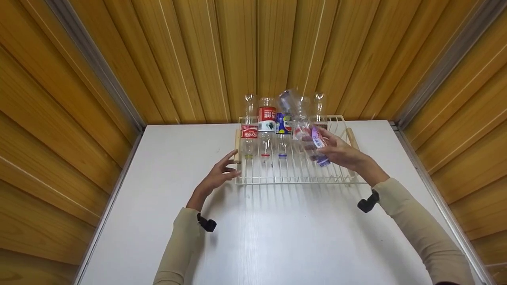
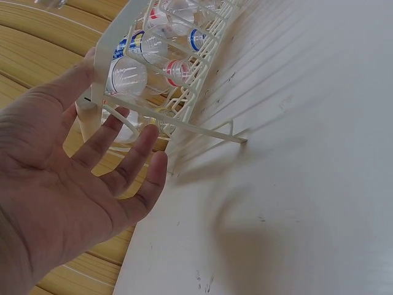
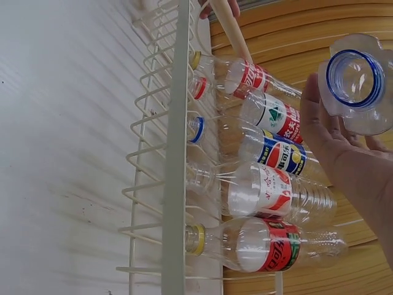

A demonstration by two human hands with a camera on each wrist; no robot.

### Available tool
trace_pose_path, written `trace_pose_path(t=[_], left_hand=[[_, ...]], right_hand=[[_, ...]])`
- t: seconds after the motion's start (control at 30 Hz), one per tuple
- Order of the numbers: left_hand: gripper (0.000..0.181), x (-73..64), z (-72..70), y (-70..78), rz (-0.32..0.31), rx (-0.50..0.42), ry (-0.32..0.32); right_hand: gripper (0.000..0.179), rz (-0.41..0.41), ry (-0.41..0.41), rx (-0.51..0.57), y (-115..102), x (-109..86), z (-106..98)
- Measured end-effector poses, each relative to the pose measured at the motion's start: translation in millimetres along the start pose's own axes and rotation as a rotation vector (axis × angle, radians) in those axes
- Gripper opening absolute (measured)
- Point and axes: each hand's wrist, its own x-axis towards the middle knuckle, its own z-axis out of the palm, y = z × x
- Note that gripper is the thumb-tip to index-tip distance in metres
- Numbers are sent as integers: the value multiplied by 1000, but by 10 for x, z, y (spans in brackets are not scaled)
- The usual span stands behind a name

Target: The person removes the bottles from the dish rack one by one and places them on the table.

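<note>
My right hand (image 1: 342, 153) grips an empty clear plastic bottle (image 1: 318, 138) with a purple label, tilted with its neck toward me. In the right wrist view the bottle's blue neck ring (image 3: 356, 78) faces the camera, without a cap. Below and around it is a cream wire rack (image 1: 277, 183) where several empty bottles stand in a row, necks toward me. My left hand (image 1: 216, 175) is at the rack's left end by its wooden handle (image 1: 237, 144), fingers spread and loosely bent. The left wrist view shows its fingertips right at the rack's end frame (image 2: 178, 120).
The row includes a red-labelled cola bottle (image 1: 249, 132), a red-and-white labelled bottle (image 1: 267, 118) and a blue-labelled bottle (image 1: 283, 123). A second wooden handle (image 1: 351, 138) is on the rack's right end. The white table (image 1: 257, 237) meets wood-patterned walls (image 1: 237, 59) behind and beside it.
</note>
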Motion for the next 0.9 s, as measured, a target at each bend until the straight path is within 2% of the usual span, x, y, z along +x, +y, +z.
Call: trace_pose_path(t=[0.33,0.53,0.6,0.73,0.9], left_hand=[[81,3,-3,6,-5,-12,1],[80,-12,0,45,31,22,15],[80,-18,6,74,47,55,27],[78,-47,15,139,76,150,95],[72,-131,-11,358,156,284,181]], right_hand=[[60,42,57,-241,-27,-71,65],[52,5,104,-320,-15,-104,92],[50,-3,120,-321,-18,-110,103],[49,-5,137,-328,-30,-124,132],[49,-11,159,-379,-32,-157,175]])
